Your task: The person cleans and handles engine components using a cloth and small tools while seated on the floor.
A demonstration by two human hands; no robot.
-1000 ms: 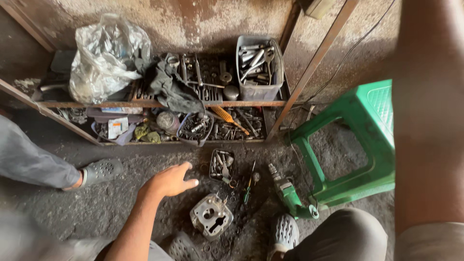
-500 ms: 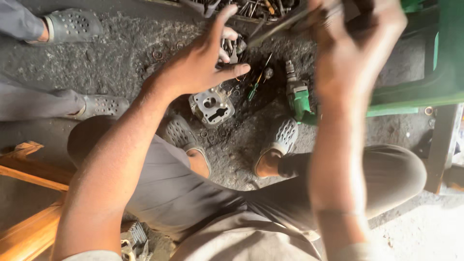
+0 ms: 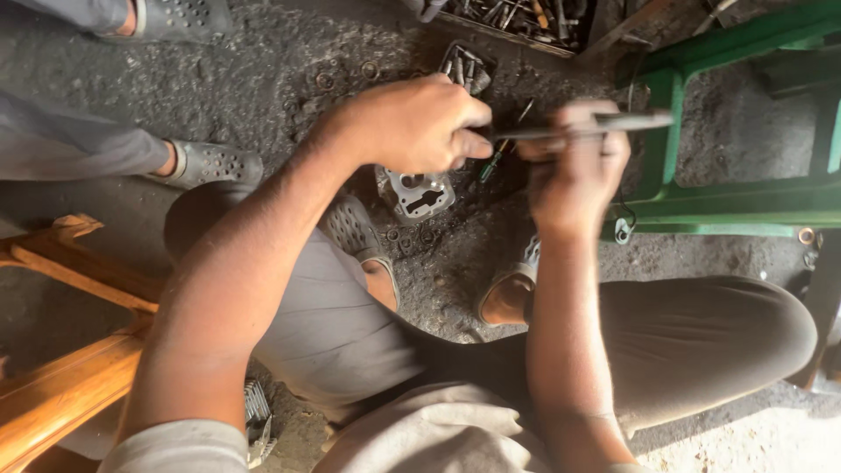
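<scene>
Grimy workshop floor (image 3: 263,70) lies below. Left hand (image 3: 419,123) and right hand (image 3: 574,166) together clamp a thin grey metal tool (image 3: 578,130) above a pale metal engine casting (image 3: 419,191). Any slip could jab fingers, or drop the tool among scattered parts.

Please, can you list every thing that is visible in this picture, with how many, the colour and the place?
metal tool: one, dark grey, held across both hands, blurred
metal engine part: one, silver, on the floor under the left hand
small parts tray: one, dark, floor above the hands
box of tools: one, dark, top edge
plastic stool: one, green, right side
wooden frame: one, orange-brown, left lower corner
another person's sandalled feet: two, grey, upper left
own sandals: two, grey, on the floor below the engine part
left hand: one, closed at the tool's end
right hand: one, gripping the tool
</scene>
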